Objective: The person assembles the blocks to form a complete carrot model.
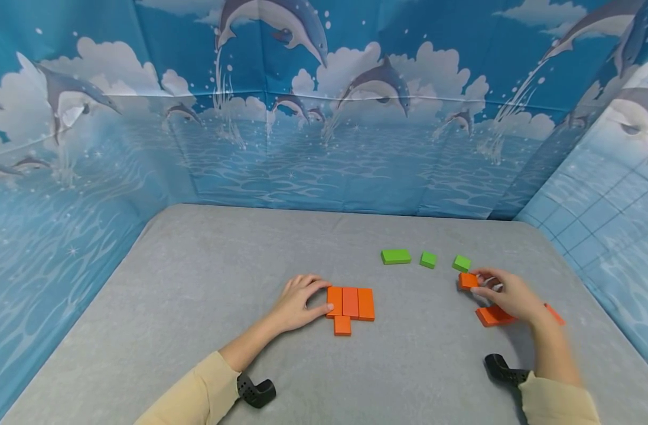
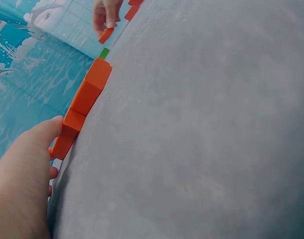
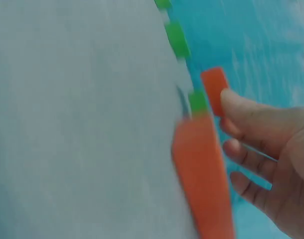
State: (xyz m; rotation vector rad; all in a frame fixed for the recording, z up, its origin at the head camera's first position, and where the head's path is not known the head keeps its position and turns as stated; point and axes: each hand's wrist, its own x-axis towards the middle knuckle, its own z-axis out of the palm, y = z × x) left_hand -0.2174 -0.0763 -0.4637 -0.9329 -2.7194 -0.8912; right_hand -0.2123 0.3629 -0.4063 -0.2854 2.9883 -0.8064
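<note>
Three upright-lying orange blocks (image 1: pixel 350 302) sit side by side on the grey table, with a small orange block (image 1: pixel 342 326) against their near edge. My left hand (image 1: pixel 299 304) holds the leftmost block, thumb near its front end and fingers at its far corner. In the left wrist view the thumb presses the orange side, and the other fingers are mostly hidden. My right hand (image 1: pixel 507 292) pinches a small orange block (image 3: pixel 214 89) between thumb and fingertips, lifted off the table. Below that hand lies a longer orange block (image 1: pixel 492 316), partly covered by it.
A long green block (image 1: pixel 396 257) and two small green ones, a middle one (image 1: pixel 428 260) and a right one (image 1: pixel 462 263), lie farther back. Another orange piece (image 1: pixel 554 314) shows behind the right wrist. A dolphin-print curtain (image 1: pixel 313 159) hangs around the table.
</note>
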